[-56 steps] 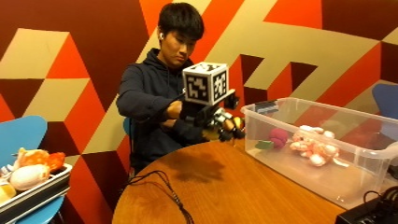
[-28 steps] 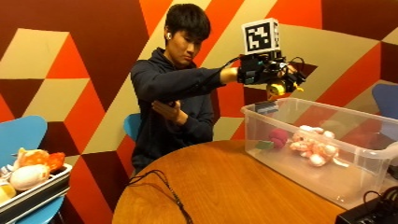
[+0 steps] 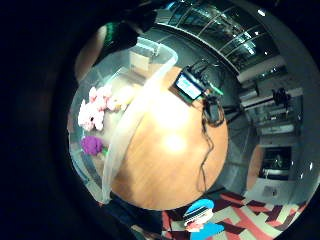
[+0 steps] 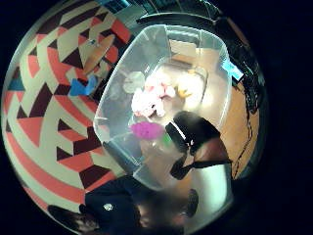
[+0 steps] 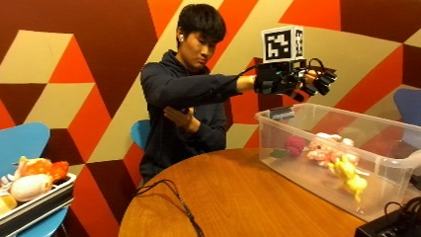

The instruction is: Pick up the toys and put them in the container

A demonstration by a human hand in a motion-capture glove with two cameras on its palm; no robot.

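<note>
Release step, by the look of it: black-gloved right hand raised over clear plastic container, fingers spread, holding nothing; yellow plush toy inside beside pink plush toy and magenta toy. Next: swing back to the tray of remaining toys on the blue chair.

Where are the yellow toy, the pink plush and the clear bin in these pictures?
yellow toy point(image 5: 349, 177), outside view, on its body, inside the bin.
pink plush point(image 5: 329, 149), outside view, on its middle.
clear bin point(image 5: 358, 198), outside view, on its near wall.
</note>
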